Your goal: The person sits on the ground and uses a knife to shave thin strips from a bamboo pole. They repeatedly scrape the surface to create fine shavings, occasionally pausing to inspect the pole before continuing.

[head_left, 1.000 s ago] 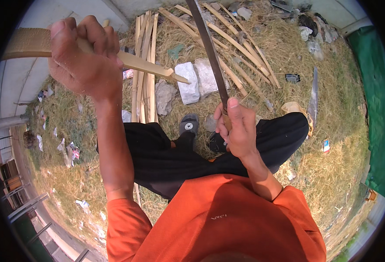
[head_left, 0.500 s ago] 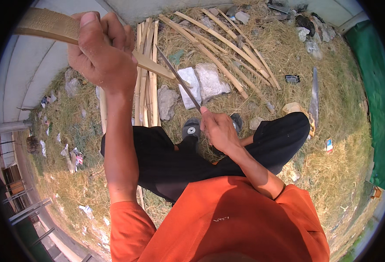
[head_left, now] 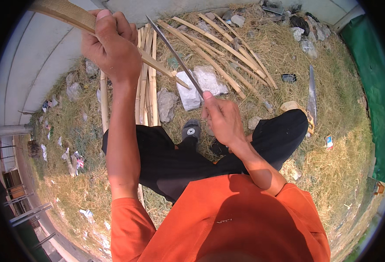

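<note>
My left hand (head_left: 111,46) is raised at the upper left, closed around a long split bamboo strip (head_left: 65,14) that slants down to a pointed tip near the stones. My right hand (head_left: 222,117) grips the handle of a long knife (head_left: 175,56); the blade points up and left and crosses the strip's thin end. I sit on dry grass in black trousers and an orange shirt.
A bundle of bamboo strips (head_left: 146,83) lies ahead, with more strips (head_left: 221,48) fanned at the upper right. Grey stones (head_left: 192,87) sit by my shoe. A saw blade (head_left: 312,94) lies at the right; a green sheet (head_left: 369,65) and a pale wall (head_left: 31,61) border the grass.
The knife was raised high, dropped low against the strip's tip, and now points up-left across it again. My left hand with the strip stayed raised.
</note>
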### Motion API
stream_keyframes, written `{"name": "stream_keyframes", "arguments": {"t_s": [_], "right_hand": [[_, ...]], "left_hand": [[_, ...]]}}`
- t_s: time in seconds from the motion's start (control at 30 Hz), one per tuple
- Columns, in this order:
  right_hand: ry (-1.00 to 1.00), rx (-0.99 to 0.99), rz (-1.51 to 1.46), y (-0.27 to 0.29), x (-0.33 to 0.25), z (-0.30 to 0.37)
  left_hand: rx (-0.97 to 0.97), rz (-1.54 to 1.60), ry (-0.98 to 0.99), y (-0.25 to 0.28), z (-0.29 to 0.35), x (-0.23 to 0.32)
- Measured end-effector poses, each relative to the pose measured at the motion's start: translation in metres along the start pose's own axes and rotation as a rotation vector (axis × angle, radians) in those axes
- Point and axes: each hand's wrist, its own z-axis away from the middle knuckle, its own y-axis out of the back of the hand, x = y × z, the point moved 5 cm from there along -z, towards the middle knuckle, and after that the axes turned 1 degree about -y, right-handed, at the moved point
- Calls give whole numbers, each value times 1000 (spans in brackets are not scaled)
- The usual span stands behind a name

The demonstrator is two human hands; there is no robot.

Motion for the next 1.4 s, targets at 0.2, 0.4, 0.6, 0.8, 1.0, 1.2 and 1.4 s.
{"name": "stream_keyframes", "arguments": {"t_s": [0.2, 0.4, 0.6, 0.8, 1.0, 1.2, 1.4], "right_hand": [[216, 129, -175, -12, 18, 15], [-497, -285, -60, -17, 58, -9], [-694, -418, -742, -33, 63, 9], [308, 73, -435, -8, -34, 5], [-642, -102, 48, -45, 152, 3], [-566, -16, -180, 1, 153, 31], [94, 18, -517, -1, 3, 24]], "left_hand": [[35, -114, -59, -15, 2, 0], [69, -107, -70, 4, -10, 4], [79, -88, 26, 11, 2, 7], [123, -97, 23, 19, 3, 11], [155, -111, 25, 26, 0, 11], [120, -71, 95, 30, 8, 15], [-220, 141, 181, 42, 7, 8]]}}
